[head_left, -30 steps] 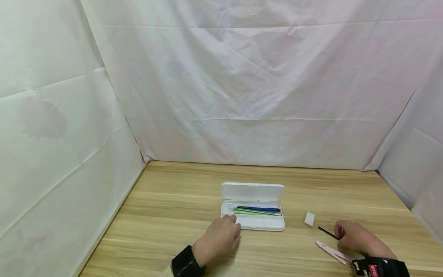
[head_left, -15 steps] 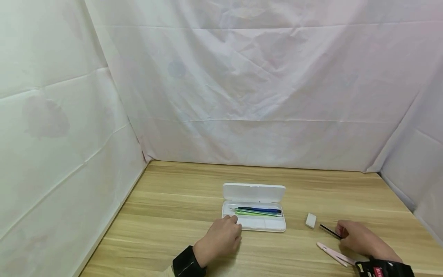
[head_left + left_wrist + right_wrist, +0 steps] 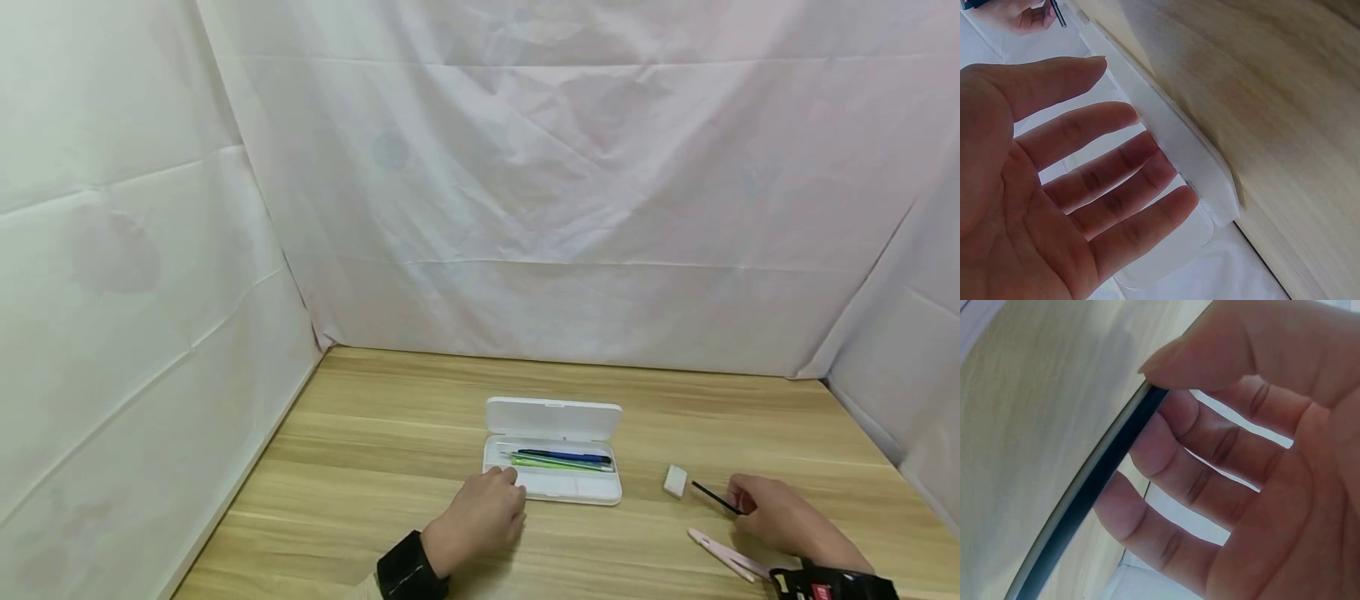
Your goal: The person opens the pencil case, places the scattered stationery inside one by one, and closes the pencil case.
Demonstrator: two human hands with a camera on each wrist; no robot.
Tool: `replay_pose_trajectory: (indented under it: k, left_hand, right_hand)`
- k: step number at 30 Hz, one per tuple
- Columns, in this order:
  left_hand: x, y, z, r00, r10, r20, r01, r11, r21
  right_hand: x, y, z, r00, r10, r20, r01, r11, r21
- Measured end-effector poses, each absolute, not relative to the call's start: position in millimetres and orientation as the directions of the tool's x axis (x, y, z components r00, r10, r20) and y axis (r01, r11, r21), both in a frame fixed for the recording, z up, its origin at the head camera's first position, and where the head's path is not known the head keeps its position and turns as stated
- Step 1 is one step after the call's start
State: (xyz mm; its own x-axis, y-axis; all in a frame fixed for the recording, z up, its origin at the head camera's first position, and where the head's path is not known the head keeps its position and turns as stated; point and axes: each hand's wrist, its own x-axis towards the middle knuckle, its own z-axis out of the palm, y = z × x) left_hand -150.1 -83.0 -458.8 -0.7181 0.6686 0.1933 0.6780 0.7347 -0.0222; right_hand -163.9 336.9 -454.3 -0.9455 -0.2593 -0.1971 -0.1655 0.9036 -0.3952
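Case corner: the left hand [image 3: 483,510] covers the near left corner of the white case [image 3: 543,484], so it's hidden from above.
Stick ends: one end of the black stick [image 3: 715,496] is lost in the right hand [image 3: 772,512]; the right wrist view cuts off the other.
Pink tool: this [image 3: 712,548] runs to the black wrist strap [image 3: 832,581]; I can't make out where it stops.
Left fingers: loose, slightly bent, tips at the case's near wall, gripping nothing.
Right fingers: thumb and fingertips pinch the stick; I can't tell whether it touches the table [image 3: 390,417].
Since a second ago: the stick's free end has swung farther out, about level with the eraser [image 3: 675,482]; the left hand has stayed put.
Case: mid-table, lid [image 3: 553,417] raised, blue pen [image 3: 566,456] inside.
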Motion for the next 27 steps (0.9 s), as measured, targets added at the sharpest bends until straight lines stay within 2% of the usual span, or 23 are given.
replay_pose_trajectory:
  k: [14, 21, 27]
  left_hand:
    - [-148.2, -82.4, -456.3, -0.723, 0.663, 0.191, 0.673, 0.74, -0.021]
    - [-148.6, -82.8, -456.9, -0.723, 0.665, 0.185, 0.675, 0.737, -0.011]
    - [-147.3, -82.7, -455.8, -0.73, 0.661, 0.174, 0.67, 0.742, -0.012]
  right_hand:
    - [-166.0, 325.9, -449.6, -0.95, -0.272, -0.154, -0.2, 0.908, -0.369]
    - [-167.2, 317.7, -447.8, -0.942, -0.329, -0.064, -0.287, 0.89, -0.354]
    - [-169.6, 309.9, -444.8, -0.933, -0.357, -0.044, -0.317, 0.873, -0.372]
